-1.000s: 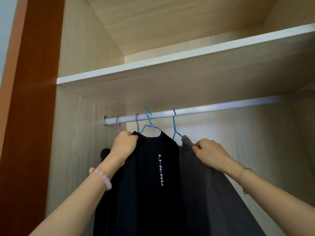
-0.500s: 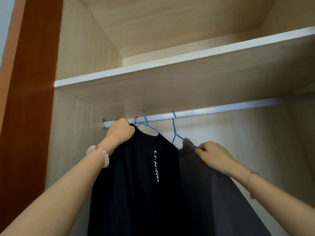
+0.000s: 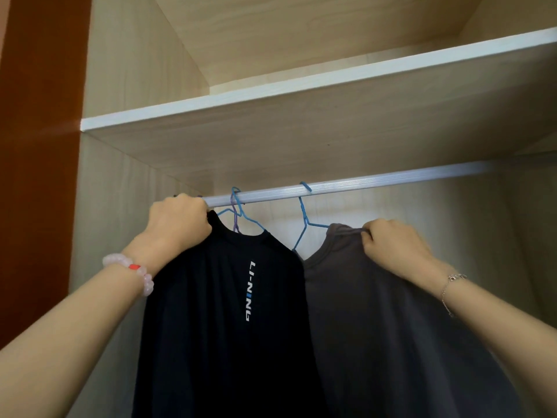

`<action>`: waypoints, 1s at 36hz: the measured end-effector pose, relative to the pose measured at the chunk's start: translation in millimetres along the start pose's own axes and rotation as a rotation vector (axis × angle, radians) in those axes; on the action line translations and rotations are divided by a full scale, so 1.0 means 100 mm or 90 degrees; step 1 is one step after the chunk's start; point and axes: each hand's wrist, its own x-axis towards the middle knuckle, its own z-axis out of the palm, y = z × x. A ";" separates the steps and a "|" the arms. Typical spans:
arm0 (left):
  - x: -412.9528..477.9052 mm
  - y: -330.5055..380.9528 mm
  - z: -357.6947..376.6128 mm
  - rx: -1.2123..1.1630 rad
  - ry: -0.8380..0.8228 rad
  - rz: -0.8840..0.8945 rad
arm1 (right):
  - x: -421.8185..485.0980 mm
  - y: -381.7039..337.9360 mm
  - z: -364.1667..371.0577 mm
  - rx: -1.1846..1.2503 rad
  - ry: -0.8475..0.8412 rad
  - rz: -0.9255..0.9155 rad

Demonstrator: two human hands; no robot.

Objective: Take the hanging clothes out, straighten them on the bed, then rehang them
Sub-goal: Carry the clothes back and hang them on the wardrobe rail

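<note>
Inside the wardrobe a black T-shirt (image 3: pixel 223 312) with a white vertical logo hangs from the silver rail (image 3: pixel 376 184) on a blue wire hanger (image 3: pixel 241 215). My left hand (image 3: pixel 177 224) grips its left shoulder right under the rail's left end. To the right hangs a dark grey T-shirt (image 3: pixel 391 327) on a second blue hanger (image 3: pixel 304 221). My right hand (image 3: pixel 391 245) pinches the grey shirt's collar. A purple hanger hook (image 3: pixel 234 212) sits beside the first blue hook; what it carries is hidden.
A white-edged wooden shelf (image 3: pixel 271 95) runs just above the rail. The wardrobe's left wall (image 3: pixel 120 206) is close to my left hand, with a red-brown door panel (image 3: pixel 39 176) beyond it. The rail's right half carries nothing.
My left hand has risen with the black shirt's shoulder up to the rail. My right hand has kept its hold on the grey collar while the two shirts have drawn apart.
</note>
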 end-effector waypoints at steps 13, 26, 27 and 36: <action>-0.17 0.42 0.24 -0.145 0.023 0.000 | -0.09 0.34 -0.36 -0.121 0.031 0.095; -0.20 0.56 0.43 -0.238 0.003 -0.006 | -0.27 0.87 -0.46 -0.113 0.014 0.146; -0.20 0.58 0.45 -0.267 -0.016 -0.019 | -0.28 0.88 -0.46 -0.107 0.010 0.150; -0.04 0.73 0.46 -0.660 -0.330 -0.067 | -0.23 0.86 -0.61 0.002 -0.132 0.186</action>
